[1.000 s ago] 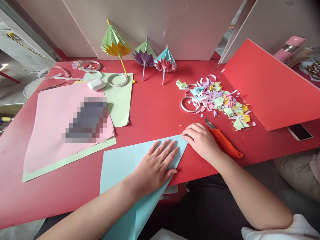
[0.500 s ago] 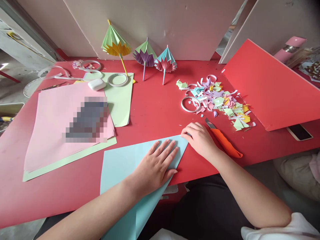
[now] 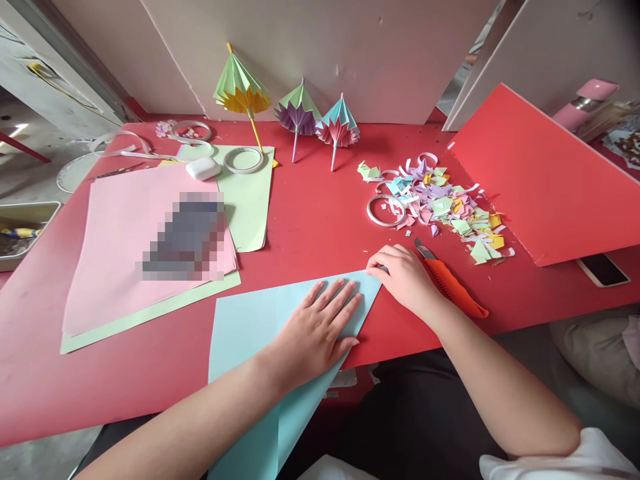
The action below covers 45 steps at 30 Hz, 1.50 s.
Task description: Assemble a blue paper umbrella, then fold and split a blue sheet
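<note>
A sheet of light blue paper (image 3: 245, 327), folded to a slanting right edge, lies on the red table and hangs over its front edge. My left hand (image 3: 320, 333) rests flat on it with fingers spread, near that slanting edge. At the paper's far right corner, my right hand (image 3: 400, 277) is closed, its thumb and fingertips pinching the tip. Just right of that hand lies an orange utility knife (image 3: 457, 290) with its blade out; the forearm is close beside it.
Pink paper sheets (image 3: 110, 267) lie left under a blurred-out dark object. Green paper (image 3: 253, 213) carries a tape roll (image 3: 243, 160). Three paper umbrellas (image 3: 243, 87) lean at the back wall. Paper scraps (image 3: 440, 200) lie right, before a tilted red board (image 3: 545, 180).
The view has shifted slightly, so everything appears a little farther right. Both hands keep the same places on the blue paper.
</note>
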Tool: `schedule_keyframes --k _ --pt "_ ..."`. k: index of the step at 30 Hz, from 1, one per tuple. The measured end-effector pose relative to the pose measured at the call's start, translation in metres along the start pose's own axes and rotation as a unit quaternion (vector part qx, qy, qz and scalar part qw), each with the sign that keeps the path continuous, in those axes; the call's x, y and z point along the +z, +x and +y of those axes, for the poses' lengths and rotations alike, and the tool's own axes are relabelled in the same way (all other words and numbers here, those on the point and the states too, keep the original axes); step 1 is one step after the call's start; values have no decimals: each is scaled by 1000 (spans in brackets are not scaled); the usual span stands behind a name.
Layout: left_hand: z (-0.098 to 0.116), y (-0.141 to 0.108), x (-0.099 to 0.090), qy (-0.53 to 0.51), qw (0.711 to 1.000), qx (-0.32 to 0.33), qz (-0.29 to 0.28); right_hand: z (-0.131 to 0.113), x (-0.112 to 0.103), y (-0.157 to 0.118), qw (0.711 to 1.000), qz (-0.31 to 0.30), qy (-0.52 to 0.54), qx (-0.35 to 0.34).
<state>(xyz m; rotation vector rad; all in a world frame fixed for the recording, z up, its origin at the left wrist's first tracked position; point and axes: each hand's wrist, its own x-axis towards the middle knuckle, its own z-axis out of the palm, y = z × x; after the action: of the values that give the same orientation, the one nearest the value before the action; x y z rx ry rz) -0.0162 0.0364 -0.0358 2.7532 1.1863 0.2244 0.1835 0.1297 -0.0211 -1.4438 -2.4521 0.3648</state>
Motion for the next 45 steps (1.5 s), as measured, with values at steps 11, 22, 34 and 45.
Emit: schedule_keyframes --k 11,22,34,45 --pt "-1 0 1 -6 1000 -1 1 0 -1 1 1000 -18 -10 3" --pt "0 -1 0 28 999 2 16 -15 6 -41 974 179 -69 -118" --pt "3 -3 4 23 999 -9 25 -52 23 -99 969 135 -14 -205" --pt "3 -3 -1 17 1000 -18 -5 -44 13 -90 961 108 -34 -252"
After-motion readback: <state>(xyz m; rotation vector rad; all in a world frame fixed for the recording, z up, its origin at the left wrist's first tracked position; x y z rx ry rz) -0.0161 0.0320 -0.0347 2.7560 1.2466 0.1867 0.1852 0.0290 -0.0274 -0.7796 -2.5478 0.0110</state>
